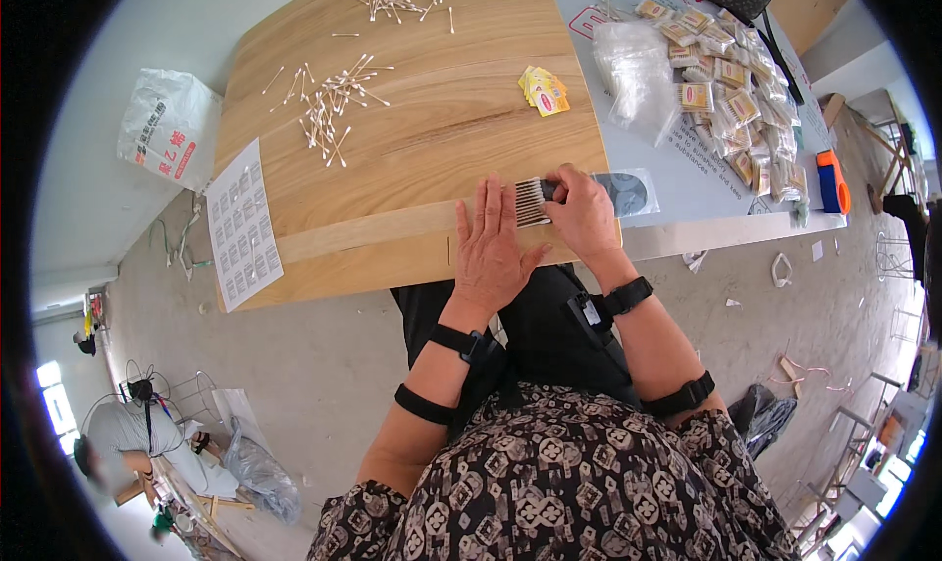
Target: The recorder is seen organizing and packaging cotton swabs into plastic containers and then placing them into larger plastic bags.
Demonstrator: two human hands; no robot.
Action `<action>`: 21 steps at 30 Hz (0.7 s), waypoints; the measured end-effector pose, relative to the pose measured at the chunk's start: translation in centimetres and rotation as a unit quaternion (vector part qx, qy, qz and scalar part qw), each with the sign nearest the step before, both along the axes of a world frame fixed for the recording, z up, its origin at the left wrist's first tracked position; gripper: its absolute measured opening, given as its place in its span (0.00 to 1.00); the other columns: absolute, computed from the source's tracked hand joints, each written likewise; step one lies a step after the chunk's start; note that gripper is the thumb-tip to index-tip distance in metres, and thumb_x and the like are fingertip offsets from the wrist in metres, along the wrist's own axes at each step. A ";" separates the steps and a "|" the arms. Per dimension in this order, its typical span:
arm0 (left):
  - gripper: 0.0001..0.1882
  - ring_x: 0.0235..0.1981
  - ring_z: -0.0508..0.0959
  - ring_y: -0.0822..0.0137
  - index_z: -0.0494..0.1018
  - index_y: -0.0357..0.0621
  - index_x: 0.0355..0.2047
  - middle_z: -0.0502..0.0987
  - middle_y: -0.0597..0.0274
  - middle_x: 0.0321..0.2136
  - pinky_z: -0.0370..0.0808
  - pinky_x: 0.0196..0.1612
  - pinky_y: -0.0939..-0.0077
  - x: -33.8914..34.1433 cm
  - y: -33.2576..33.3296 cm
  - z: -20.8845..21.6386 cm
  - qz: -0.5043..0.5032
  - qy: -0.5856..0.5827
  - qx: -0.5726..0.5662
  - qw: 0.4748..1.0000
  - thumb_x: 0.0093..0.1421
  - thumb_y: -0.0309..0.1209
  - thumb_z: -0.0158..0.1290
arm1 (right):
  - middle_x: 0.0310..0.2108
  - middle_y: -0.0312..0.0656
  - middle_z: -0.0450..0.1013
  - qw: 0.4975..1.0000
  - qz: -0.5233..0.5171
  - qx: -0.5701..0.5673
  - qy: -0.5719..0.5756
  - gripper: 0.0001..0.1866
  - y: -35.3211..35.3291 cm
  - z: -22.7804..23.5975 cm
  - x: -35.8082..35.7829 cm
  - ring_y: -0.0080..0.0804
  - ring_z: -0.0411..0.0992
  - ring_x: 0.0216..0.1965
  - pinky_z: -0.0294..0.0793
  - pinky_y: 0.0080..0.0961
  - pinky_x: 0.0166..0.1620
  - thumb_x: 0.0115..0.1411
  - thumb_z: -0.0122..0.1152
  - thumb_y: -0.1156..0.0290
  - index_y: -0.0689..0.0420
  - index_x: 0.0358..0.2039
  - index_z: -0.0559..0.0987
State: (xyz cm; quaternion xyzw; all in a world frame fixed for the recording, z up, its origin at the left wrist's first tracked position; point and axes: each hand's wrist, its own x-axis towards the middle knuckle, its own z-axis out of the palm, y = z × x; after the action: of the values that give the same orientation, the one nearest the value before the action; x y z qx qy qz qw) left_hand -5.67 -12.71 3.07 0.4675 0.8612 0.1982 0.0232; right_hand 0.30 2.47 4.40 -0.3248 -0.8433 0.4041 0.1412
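Note:
A row of cotton swabs (pixel 531 204) lies side by side near the front edge of the wooden board, between my two hands. My left hand (pixel 494 244) rests flat with its fingers stretched out, its edge against the left end of the row. My right hand (pixel 581 211) is closed, thumb and fingers pinching at the right end of the swabs. Something dark shows under those fingertips; I cannot make out what it is. Just right of this hand lies a small clear plastic bag (pixel 631 192), partly under it.
Loose cotton swabs (pixel 339 105) are scattered at the far left. Small yellow cards (pixel 544 91) lie farther back. On the grey surface at right are empty clear bags (pixel 633 71), a heap of packed swabs (pixel 736 100) and an orange-blue tape dispenser (pixel 833 181). A printed sheet (pixel 243 226) hangs at the left edge.

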 end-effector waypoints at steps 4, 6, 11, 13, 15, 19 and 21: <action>0.44 0.71 0.46 0.52 0.49 0.33 0.66 0.48 0.46 0.69 0.39 0.69 0.46 -0.8 0.3 -0.1 -0.001 0.008 -0.015 1.000 0.61 0.52 0.49 | 0.28 0.44 0.74 1.000 0.024 0.013 -0.001 0.18 0.2 0.6 0.1 0.45 0.75 0.34 0.74 0.38 0.37 0.46 0.60 0.76 0.53 0.41 0.81; 0.43 0.71 0.46 0.54 0.49 0.33 0.67 0.49 0.47 0.69 0.39 0.69 0.46 -0.9 0.4 -0.2 -0.028 0.012 -0.052 0.998 0.62 0.50 0.49 | 0.30 0.45 0.75 0.997 0.069 0.031 -0.020 0.22 0.7 0.3 0.1 0.45 0.75 0.35 0.74 0.37 0.39 0.46 0.60 0.77 0.52 0.45 0.81; 0.42 0.71 0.46 0.55 0.49 0.36 0.67 0.49 0.48 0.69 0.37 0.69 0.47 -0.9 0.4 -0.3 -0.031 0.004 -0.047 0.998 0.62 0.51 0.49 | 0.31 0.46 0.74 0.997 0.077 0.023 -0.011 0.21 0.7 0.2 0.6 0.45 0.75 0.37 0.74 0.37 0.40 0.46 0.62 0.75 0.53 0.45 0.80; 0.43 0.71 0.46 0.55 0.49 0.37 0.67 0.48 0.48 0.69 0.37 0.70 0.47 -0.9 0.3 -0.2 -0.033 0.000 -0.044 0.999 0.62 0.51 0.49 | 0.32 0.47 0.74 0.997 0.079 0.010 -0.016 0.22 0.8 0.3 0.9 0.45 0.75 0.38 0.74 0.37 0.41 0.46 0.64 0.74 0.53 0.46 0.80; 0.44 0.71 0.46 0.55 0.49 0.38 0.68 0.47 0.48 0.69 0.37 0.70 0.48 -0.8 0.2 0.0 -0.019 0.002 -0.035 0.999 0.61 0.53 0.49 | 0.38 0.47 0.72 0.994 0.108 0.023 0.006 0.25 1.0 0.4 1.3 0.46 0.74 0.40 0.75 0.38 0.42 0.46 0.67 0.71 0.53 0.49 0.77; 0.45 0.71 0.46 0.55 0.48 0.39 0.68 0.47 0.49 0.70 0.38 0.69 0.47 -0.5 -0.2 0.3 -0.026 0.005 -0.020 0.999 0.61 0.54 0.49 | 0.43 0.47 0.69 0.983 0.163 0.078 0.041 0.27 1.5 0.9 2.0 0.46 0.74 0.41 0.75 0.39 0.43 0.47 0.68 0.69 0.52 0.51 0.76; 0.45 0.71 0.46 0.55 0.48 0.39 0.68 0.47 0.50 0.70 0.39 0.69 0.47 -0.5 -0.3 0.2 -0.041 0.001 -0.062 0.997 0.60 0.53 0.50 | 0.43 0.45 0.69 0.979 0.187 0.086 -0.012 0.27 1.6 1.1 2.1 0.47 0.73 0.41 0.76 0.39 0.44 0.47 0.69 0.68 0.51 0.50 0.77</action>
State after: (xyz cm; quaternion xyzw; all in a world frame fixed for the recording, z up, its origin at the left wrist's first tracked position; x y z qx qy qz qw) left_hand -6.12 -13.03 3.23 0.5000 0.8521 0.1430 0.0592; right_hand 2.37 4.04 5.50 -0.1529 -0.9222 0.3459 0.0807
